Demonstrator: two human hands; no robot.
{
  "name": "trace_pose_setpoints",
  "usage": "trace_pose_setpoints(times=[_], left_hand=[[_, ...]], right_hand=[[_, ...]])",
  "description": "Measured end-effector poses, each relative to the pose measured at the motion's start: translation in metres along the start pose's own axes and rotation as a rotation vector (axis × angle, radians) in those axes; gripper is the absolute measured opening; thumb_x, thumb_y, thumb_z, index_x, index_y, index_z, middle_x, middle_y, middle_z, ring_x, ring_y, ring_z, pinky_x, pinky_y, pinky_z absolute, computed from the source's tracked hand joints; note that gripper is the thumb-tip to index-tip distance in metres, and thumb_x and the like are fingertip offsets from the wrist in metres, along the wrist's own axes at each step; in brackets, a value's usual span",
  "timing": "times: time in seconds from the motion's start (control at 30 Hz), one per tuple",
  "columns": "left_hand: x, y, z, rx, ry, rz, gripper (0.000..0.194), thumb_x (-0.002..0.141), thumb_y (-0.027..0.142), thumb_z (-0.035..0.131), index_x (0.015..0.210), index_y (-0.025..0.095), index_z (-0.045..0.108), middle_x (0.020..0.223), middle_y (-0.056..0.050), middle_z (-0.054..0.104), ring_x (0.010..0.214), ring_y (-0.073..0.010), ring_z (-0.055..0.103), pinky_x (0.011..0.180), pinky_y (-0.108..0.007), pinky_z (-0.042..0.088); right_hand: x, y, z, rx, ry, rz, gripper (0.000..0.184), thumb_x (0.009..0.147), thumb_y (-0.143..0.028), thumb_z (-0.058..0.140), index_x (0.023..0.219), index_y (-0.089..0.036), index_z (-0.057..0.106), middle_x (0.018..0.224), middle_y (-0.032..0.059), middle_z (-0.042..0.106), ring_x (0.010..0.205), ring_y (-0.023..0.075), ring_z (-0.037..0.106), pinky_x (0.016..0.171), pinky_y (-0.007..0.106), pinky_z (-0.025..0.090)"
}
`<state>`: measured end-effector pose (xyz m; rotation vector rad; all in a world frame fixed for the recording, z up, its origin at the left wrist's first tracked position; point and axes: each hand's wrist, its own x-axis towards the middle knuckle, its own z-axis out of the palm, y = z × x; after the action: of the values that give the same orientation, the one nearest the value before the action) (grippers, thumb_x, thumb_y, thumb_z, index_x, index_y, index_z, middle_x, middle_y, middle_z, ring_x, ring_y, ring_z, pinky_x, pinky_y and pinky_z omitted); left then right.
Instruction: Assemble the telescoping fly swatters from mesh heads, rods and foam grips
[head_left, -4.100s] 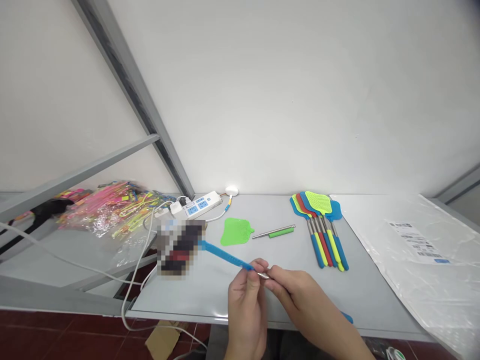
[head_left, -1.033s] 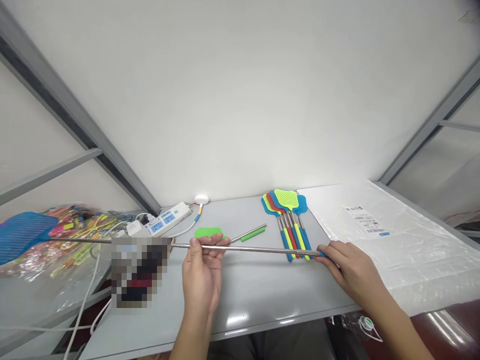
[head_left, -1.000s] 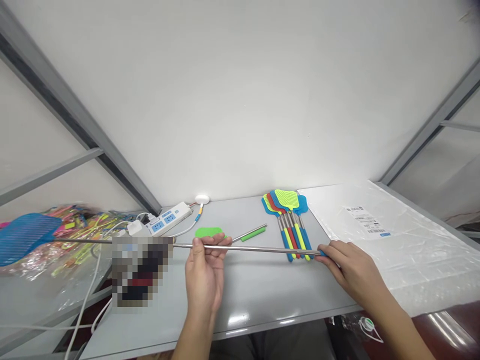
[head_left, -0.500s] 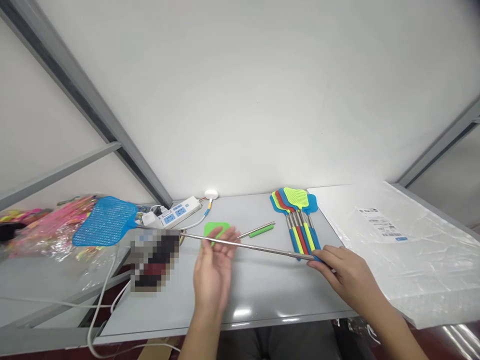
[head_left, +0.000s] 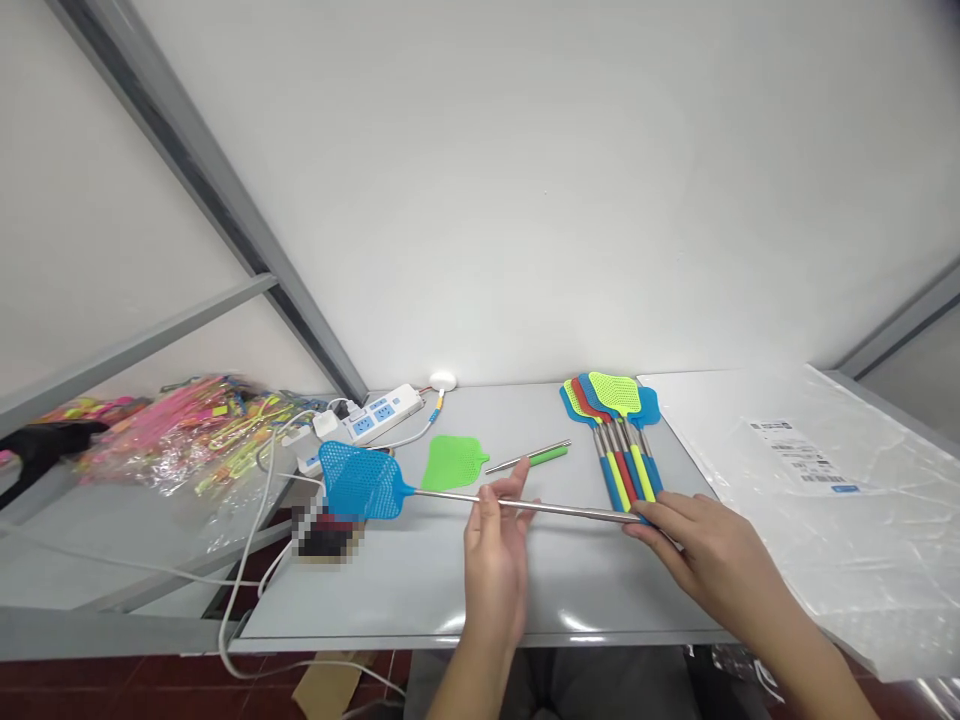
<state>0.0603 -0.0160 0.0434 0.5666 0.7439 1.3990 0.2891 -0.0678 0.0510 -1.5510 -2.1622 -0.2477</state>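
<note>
A blue fly swatter (head_left: 361,482) with a long metal rod stretches across in front of me, its mesh head to the left. My right hand (head_left: 697,545) is closed around its handle end, most of which the fingers hide. Farther along, my left hand (head_left: 496,560) has thumb and fingers closed on the rod. Behind the rod lies a loose green swatter head (head_left: 454,461). Beside it on the table are a thin metal rod (head_left: 528,456) and a green handle (head_left: 548,456). Several fly swatters in blue, yellow and red (head_left: 616,440) lie stacked near my right hand.
A white power strip (head_left: 382,412) with plugs and cables sits at the back left of the grey table (head_left: 405,600). Colourful items in plastic bags (head_left: 217,450) are piled at far left. A white wrapped package (head_left: 810,540) covers the right side.
The blue swatter's rod has become shorter, its head drawn in toward my hands. My left fingers have closed on the rod. The view has shifted slightly left.
</note>
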Motion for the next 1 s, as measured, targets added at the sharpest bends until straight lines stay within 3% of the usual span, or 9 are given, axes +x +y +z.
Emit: trace_pose_setpoints(times=[0.13, 0.27, 0.37, 0.47, 0.57, 0.67, 0.83, 0.93, 1.0], left_hand=[[-0.002, 0.015, -0.008, -0.005, -0.055, -0.032, 0.039, 0.091, 0.049, 0.059, 0.119, 0.022, 0.064, 0.133, -0.015, 0.061, 0.125, -0.0277, 0.056, 0.091, -0.036, 0.048], [0.022, 0.053, -0.029, -0.253, 0.138, 0.085, 0.045, 0.092, 0.059, 0.049, 0.116, 0.025, 0.066, 0.132, -0.011, 0.062, 0.112, -0.0245, 0.064, 0.089, -0.039, 0.053], [0.036, 0.064, -0.033, -0.281, 0.266, 0.157, 0.039, 0.097, 0.05, 0.044, 0.11, 0.023, 0.069, 0.127, -0.008, 0.065, 0.114, -0.0226, 0.063, 0.095, -0.039, 0.051], [0.031, 0.044, -0.021, -0.165, 0.377, 0.29, 0.026, 0.096, 0.037, 0.053, 0.109, 0.021, 0.069, 0.122, -0.008, 0.068, 0.114, -0.0218, 0.064, 0.099, -0.039, 0.048], [0.012, 0.008, -0.002, -0.056, 0.278, 0.198, 0.033, 0.091, 0.038, 0.062, 0.117, 0.019, 0.066, 0.116, -0.011, 0.071, 0.111, -0.0255, 0.066, 0.097, -0.043, 0.049], [-0.002, -0.012, 0.007, -0.036, 0.284, 0.195, 0.04, 0.091, 0.043, 0.061, 0.122, 0.017, 0.063, 0.112, -0.012, 0.072, 0.112, -0.0265, 0.065, 0.096, -0.043, 0.05], [0.012, -0.006, -0.005, 0.009, 0.258, 0.194, 0.039, 0.089, 0.043, 0.063, 0.117, 0.016, 0.064, 0.105, -0.012, 0.074, 0.106, -0.0252, 0.068, 0.093, -0.041, 0.051], [0.026, 0.0, -0.008, 0.06, 0.232, 0.128, 0.035, 0.086, 0.045, 0.065, 0.102, 0.013, 0.068, 0.092, -0.011, 0.076, 0.092, -0.0245, 0.072, 0.087, -0.04, 0.053], [0.033, 0.001, -0.005, 0.158, 0.152, 0.081, 0.035, 0.087, 0.046, 0.064, 0.098, 0.013, 0.068, 0.09, -0.011, 0.076, 0.089, -0.0245, 0.072, 0.085, -0.039, 0.053]], right_hand=[[-0.009, 0.008, 0.002, 0.108, -0.035, 0.02, 0.022, 0.098, -0.036, 0.05, 0.099, -0.022, 0.068, 0.08, 0.0024, 0.068, 0.065, 0.0152, 0.061, 0.061, 0.028, 0.043], [-0.019, 0.02, 0.005, 0.139, -0.014, 0.056, 0.023, 0.097, -0.036, 0.051, 0.099, -0.023, 0.069, 0.08, 0.0025, 0.07, 0.066, 0.0151, 0.064, 0.06, 0.027, 0.047], [-0.016, 0.015, 0.007, 0.162, -0.058, 0.038, 0.023, 0.097, -0.036, 0.049, 0.099, -0.023, 0.069, 0.084, 0.0037, 0.071, 0.069, 0.0163, 0.066, 0.062, 0.027, 0.048], [-0.003, -0.006, 0.011, 0.162, -0.037, 0.017, 0.027, 0.099, -0.036, 0.046, 0.099, -0.021, 0.068, 0.083, 0.006, 0.072, 0.07, 0.0174, 0.068, 0.063, 0.027, 0.048], [0.017, -0.037, 0.018, 0.108, -0.033, -0.018, 0.031, 0.101, -0.034, 0.041, 0.095, -0.019, 0.068, 0.072, 0.0044, 0.069, 0.064, 0.0168, 0.066, 0.056, 0.026, 0.041], [0.032, -0.063, 0.026, 0.075, 0.001, 0.003, 0.033, 0.101, -0.035, 0.04, 0.09, -0.019, 0.067, 0.066, 0.0028, 0.065, 0.059, 0.0164, 0.063, 0.052, 0.027, 0.034], [0.035, -0.083, 0.035, 0.169, -0.103, 0.164, 0.032, 0.101, -0.035, 0.037, 0.093, -0.02, 0.064, 0.078, 0.0054, 0.07, 0.066, 0.019, 0.066, 0.055, 0.027, 0.035], [0.031, -0.088, 0.03, 0.396, -0.237, 0.294, 0.028, 0.101, -0.032, 0.035, 0.104, -0.022, 0.06, 0.091, 0.0053, 0.072, 0.077, 0.0202, 0.068, 0.061, 0.027, 0.04], [0.028, -0.087, 0.023, 0.558, -0.32, 0.364, 0.027, 0.102, -0.033, 0.034, 0.108, -0.024, 0.058, 0.093, 0.0035, 0.072, 0.08, 0.0195, 0.068, 0.064, 0.026, 0.041]])
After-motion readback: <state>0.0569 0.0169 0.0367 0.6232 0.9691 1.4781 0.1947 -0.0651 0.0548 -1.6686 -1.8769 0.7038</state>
